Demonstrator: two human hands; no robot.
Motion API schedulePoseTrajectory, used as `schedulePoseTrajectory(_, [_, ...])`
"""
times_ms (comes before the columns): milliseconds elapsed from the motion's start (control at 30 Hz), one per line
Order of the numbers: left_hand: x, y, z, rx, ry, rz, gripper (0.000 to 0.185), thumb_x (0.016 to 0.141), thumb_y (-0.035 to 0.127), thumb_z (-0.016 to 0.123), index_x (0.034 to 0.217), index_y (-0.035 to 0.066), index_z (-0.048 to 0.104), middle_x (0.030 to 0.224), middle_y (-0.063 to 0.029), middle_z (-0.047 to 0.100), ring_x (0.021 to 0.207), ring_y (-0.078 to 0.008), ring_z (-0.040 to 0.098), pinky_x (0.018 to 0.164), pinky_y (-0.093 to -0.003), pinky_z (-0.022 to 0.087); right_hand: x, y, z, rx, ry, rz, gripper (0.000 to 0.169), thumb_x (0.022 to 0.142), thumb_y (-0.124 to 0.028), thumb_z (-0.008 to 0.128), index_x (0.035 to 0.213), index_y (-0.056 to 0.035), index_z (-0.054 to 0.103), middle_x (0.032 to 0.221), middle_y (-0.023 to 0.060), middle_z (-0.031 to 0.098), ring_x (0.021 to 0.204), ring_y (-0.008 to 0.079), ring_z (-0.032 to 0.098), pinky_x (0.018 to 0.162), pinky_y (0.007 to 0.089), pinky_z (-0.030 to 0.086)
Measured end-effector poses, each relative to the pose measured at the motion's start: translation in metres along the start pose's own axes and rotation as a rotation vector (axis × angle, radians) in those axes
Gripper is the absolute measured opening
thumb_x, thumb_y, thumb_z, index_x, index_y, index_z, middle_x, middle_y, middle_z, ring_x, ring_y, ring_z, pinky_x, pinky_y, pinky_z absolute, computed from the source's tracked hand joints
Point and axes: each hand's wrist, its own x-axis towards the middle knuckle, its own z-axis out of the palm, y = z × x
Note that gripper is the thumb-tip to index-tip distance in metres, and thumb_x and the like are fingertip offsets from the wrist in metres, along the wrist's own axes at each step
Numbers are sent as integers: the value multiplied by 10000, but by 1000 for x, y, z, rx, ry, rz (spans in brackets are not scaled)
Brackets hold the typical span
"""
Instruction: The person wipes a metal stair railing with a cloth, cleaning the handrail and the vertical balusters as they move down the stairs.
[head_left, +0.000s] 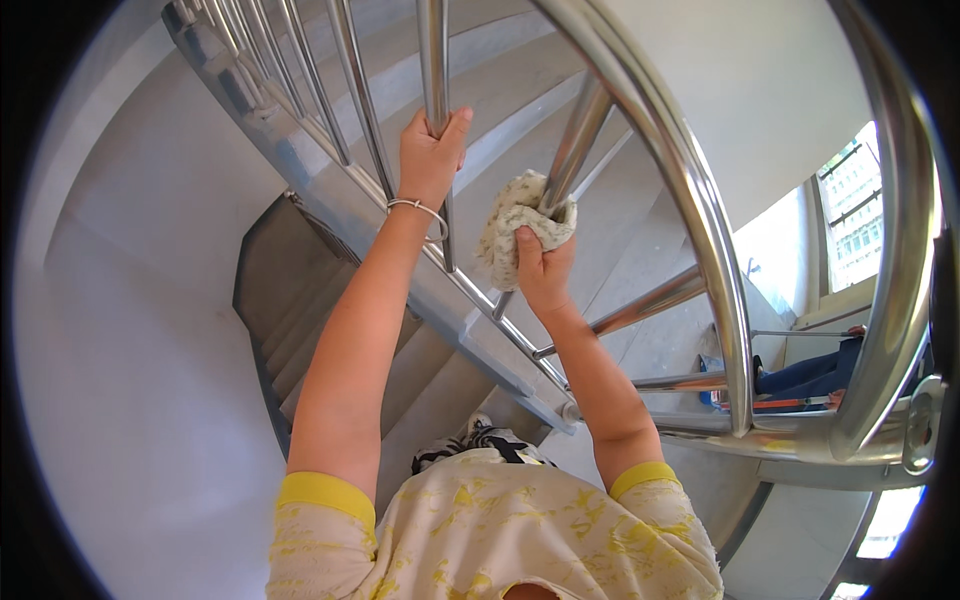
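Observation:
My left hand (435, 154), with a bangle on its wrist, is closed around an upright metal baluster (433, 60) of the stair railing. To its right, my right hand (546, 266) grips a crumpled, patterned pale cloth (517, 217). The cloth is wrapped around another shiny baluster (577, 142), which slants up to the thick curved metal handrail (675, 150). Part of that baluster is hidden by the cloth and my fingers.
Curved stair steps (495, 90) lie behind the railing, and a lower flight (420, 375) drops below my arms. A person's legs in blue trousers (810, 375) show at the right, near a long-handled tool and a window (851, 210). A pale wall (150, 337) curves along the left.

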Motion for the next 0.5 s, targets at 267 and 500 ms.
schedulePoseTrajectory(267, [0,-8,-5,76,19,35,250,905,227,632,782,87,465,546,31,444,444,-52,400,419,-217,320,-78,62,0,221,-29,356,291,877,12,517,1167,5,491,994,63,578,885,134,576,781,274,473])
schedulePoseTrajectory(500, [-1,-2,-4,40,-42,47,240,906,228,625,808,83,461,545,34,443,445,-49,388,421,-218,310,-145,132,-11,-103,-40,383,305,879,-25,525,1181,2,495,1033,98,593,918,180,585,836,311,460])
